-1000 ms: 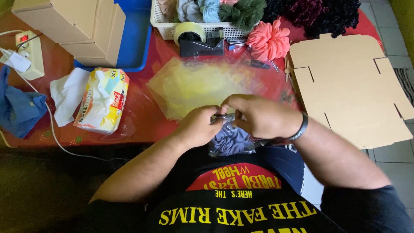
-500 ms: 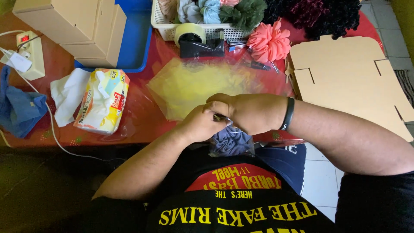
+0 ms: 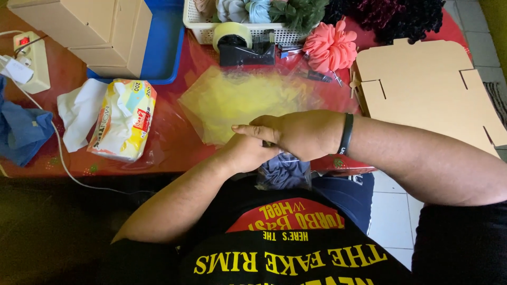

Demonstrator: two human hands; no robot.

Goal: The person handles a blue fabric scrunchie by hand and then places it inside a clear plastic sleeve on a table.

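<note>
Holding one clear bag of grey-blue fabric [image 3: 285, 171] at the near edge of the worktop [image 3: 169, 132], both hands meet over its top. Right hand [image 3: 301, 134]: laid across, index finger pointing left, closed over the bag's mouth; one black wristband [image 3: 346, 134]. Left hand [image 3: 251, 153]: beneath the right, touching it, fingers hidden, so I cannot tell its grip.

Mid-worktop: one stack of yellowish clear bags [image 3: 243, 100], just beyond the hands.
Far edge: one white basket [image 3: 211, 29] of fabric pieces; one black tape dispenser [image 3: 245, 47] with one roll, just before the basket; one coral scrunchie [image 3: 330, 47] to its right.
Right edge: one flat cardboard box blank [image 3: 422, 89].
Left half: one tissue pack [image 3: 121, 119], one loose white tissue [image 3: 79, 111] beside it, one blue cloth [image 3: 21, 129], one power strip [image 3: 31, 60].
Far left corner: one blue tray [image 3: 163, 58] bearing folded cardboard boxes [image 3: 90, 29], number unclear.
</note>
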